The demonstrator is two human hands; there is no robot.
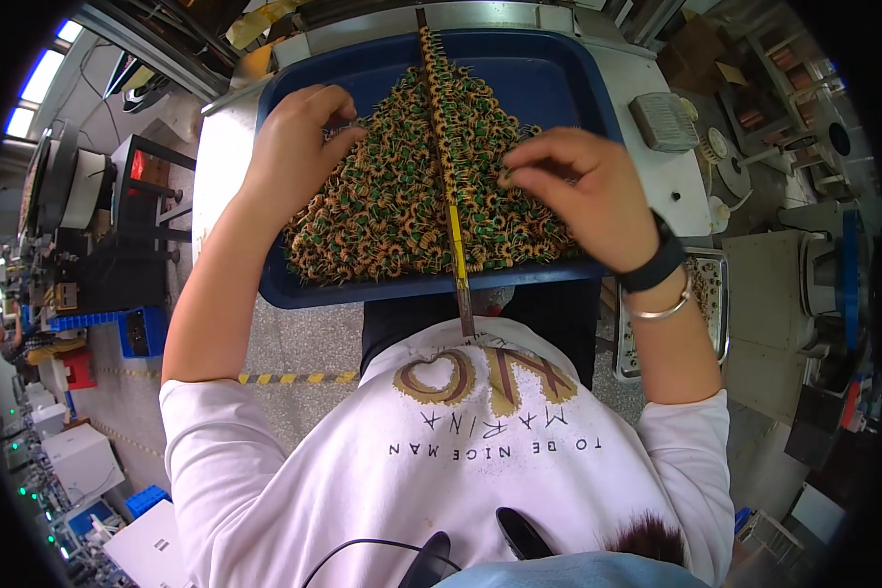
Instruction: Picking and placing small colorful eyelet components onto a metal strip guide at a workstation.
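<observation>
Shirt: white short-sleeved cotton top with a brown-gold print, nearest the camera.
Right wrist: a black band and, nearer the elbow, a thin silver-coloured bangle.
Right hand: the person's right hand is over the right part of the heap, thumb and forefinger pinched narrow on a small ring-shaped coil, its details too small to make out.
Left hand: the person's left hand is over the heap's far left edge, fingers curled, a modest gap between thumb and forefinger.
Strip: a long, narrow yellow-and-dark bar lies lengthwise between the hands, its near end by the shirt, its far end past the tray's far rim; coils sit in a close row along its far half.
Heap: many green ring coils wound with copper-coloured wire, piled on both sides of the bar.
Blue tray: a large, rounded dark-blue plastic tray holds the heap.
Right side: a shiny metal tray with small pieces in it, near the right forearm; farther off, a clear ridged block on the white table.
Left side: speckled grey floor, then a blue bin; farther away, another person.
</observation>
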